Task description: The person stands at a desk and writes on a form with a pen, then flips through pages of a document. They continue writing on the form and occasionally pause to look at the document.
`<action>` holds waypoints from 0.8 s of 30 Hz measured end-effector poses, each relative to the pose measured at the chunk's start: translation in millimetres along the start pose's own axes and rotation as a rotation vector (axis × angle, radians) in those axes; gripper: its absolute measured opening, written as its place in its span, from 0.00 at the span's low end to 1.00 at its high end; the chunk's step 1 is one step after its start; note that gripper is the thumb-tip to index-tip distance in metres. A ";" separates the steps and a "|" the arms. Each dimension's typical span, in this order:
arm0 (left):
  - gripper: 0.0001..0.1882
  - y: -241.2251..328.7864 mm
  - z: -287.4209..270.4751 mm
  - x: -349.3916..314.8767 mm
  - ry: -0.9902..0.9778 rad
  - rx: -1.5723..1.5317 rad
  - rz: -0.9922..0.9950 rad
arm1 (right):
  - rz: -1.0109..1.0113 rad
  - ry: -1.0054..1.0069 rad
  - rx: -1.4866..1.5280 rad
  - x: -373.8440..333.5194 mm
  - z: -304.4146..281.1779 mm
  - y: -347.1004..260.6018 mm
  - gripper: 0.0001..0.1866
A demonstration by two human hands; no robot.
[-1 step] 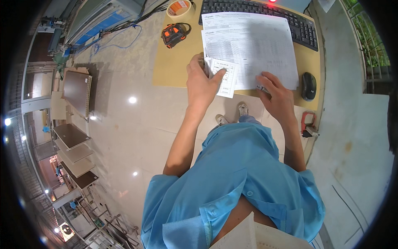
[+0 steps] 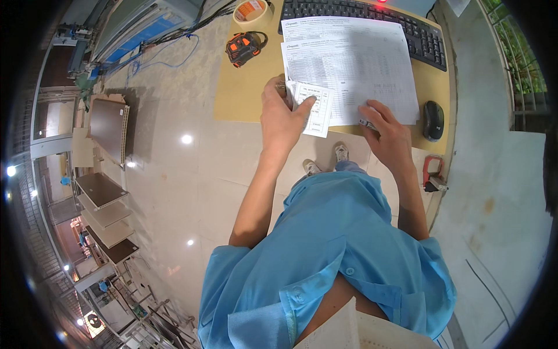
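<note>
My left hand [image 2: 281,113] grips a small stack of white printed labels [image 2: 317,119], with the thumb lying across the top one. The labels overlap the lower left of the printed sheets [image 2: 349,75] on the yellow table [image 2: 238,96]. At the sheets' lower right edge, my right hand [image 2: 388,129] has its fingers curled. A small greyish thing with dark marks shows under those fingers, mostly hidden, and I cannot make out what it is.
Behind the sheets lies a black keyboard [image 2: 427,43], partly covered by them. A black mouse [image 2: 433,121] sits at the right. Towards the far left are an orange-and-black tape measure [image 2: 243,50] and a tape roll [image 2: 252,14]. Brown panels [image 2: 107,129] stand beyond the table at left.
</note>
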State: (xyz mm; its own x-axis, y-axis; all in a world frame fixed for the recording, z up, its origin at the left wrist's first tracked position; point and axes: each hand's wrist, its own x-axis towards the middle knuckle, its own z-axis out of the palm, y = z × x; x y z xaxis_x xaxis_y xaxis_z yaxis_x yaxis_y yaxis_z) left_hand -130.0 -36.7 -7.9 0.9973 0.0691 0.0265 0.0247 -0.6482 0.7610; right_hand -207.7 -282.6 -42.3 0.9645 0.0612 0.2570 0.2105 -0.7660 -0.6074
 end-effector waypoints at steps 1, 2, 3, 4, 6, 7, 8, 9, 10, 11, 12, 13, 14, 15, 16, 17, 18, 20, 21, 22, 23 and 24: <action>0.43 0.8 -2.2 -2.6 -0.034 -0.102 -0.081 | 0.001 0.001 0.016 -0.4 2.0 1.8 0.20; 0.42 1.5 -3.7 -4.3 -0.042 -0.099 -0.093 | -0.001 0.002 0.033 0.2 4.4 3.6 0.19; 0.42 2.5 -5.6 -7.6 -0.038 -0.101 -0.091 | 0.013 -0.009 0.033 -0.2 5.4 4.9 0.20; 0.41 2.7 -6.2 -7.2 -0.023 -0.110 -0.061 | 0.023 -0.006 0.028 2.0 7.5 7.3 0.20; 0.39 3.3 -7.3 -13.3 -0.012 -0.157 -0.111 | 0.034 -0.020 0.029 2.4 8.4 8.8 0.20; 0.38 3.3 -7.0 -16.2 -0.002 -0.187 -0.126 | 0.033 -0.020 0.028 2.7 8.2 9.1 0.20; 0.36 3.0 -6.9 -18.8 0.010 -0.235 -0.129 | 0.032 -0.021 0.023 3.2 7.7 9.3 0.20; 0.35 2.9 -6.3 -20.9 0.023 -0.285 -0.131 | 0.026 -0.017 0.030 4.2 7.1 9.2 0.20; 0.34 3.3 -5.4 -22.9 0.025 -0.328 -0.151 | 0.020 -0.016 0.036 4.7 6.4 8.6 0.20; 0.32 4.6 -4.0 -25.0 0.031 -0.362 -0.121 | 0.010 -0.010 0.048 4.9 5.8 7.8 0.20; 0.29 7.0 -2.0 -26.1 0.030 -0.387 -0.103 | 0.017 -0.015 0.041 5.6 5.5 6.8 0.19; 0.27 10.5 0.0 -27.4 0.029 -0.402 -0.102 | 0.020 -0.011 0.037 6.3 5.5 5.9 0.18; 0.21 16.1 4.9 -28.9 -0.005 -0.418 -0.037 | 0.024 -0.006 0.031 6.5 5.1 5.7 0.17; 0.19 22.5 9.6 -30.7 0.051 -0.286 0.151 | 0.031 -0.008 0.041 6.8 4.9 5.7 0.18; 0.17 29.8 14.5 -34.2 0.105 -0.150 0.335 | 0.039 -0.011 0.049 6.7 4.8 6.0 0.19; 0.15 37.0 19.0 -37.7 0.155 -0.010 0.516 | 0.044 -0.010 0.058 6.5 4.6 6.6 0.19; 0.15 44.2 23.0 -43.0 0.121 -0.058 0.525 | 0.055 -0.031 0.045 6.2 4.1 7.2 0.20; 0.16 55.5 28.8 -52.5 0.037 -0.145 0.551 | 0.075 -0.048 0.018 5.2 1.9 8.1 0.20; 0.15 58.2 29.5 -55.5 0.022 -0.182 0.542 | 0.073 -0.050 0.014 4.8 0.6 7.8 0.20; 0.15 60.3 30.2 -57.6 -0.002 -0.205 0.530 | 0.075 -0.049 0.011 3.9 -1.3 6.4 0.21; 0.15 61.2 30.4 -58.6 -0.026 -0.228 0.519 | 0.133 -0.077 -0.006 4.1 -3.6 5.0 0.21; 0.14 61.1 30.3 -57.9 -0.004 -0.246 0.520 | 0.065 -0.006 0.046 4.4 -6.1 2.9 0.22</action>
State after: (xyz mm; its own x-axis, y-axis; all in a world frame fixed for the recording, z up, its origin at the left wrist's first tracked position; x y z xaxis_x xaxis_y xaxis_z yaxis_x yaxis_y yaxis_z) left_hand -184.1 -103.3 17.4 0.8744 -0.2148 0.4350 -0.4851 -0.4009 0.7772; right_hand -203.8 -288.5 -38.3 0.9772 0.0165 0.2118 0.1547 -0.7386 -0.6561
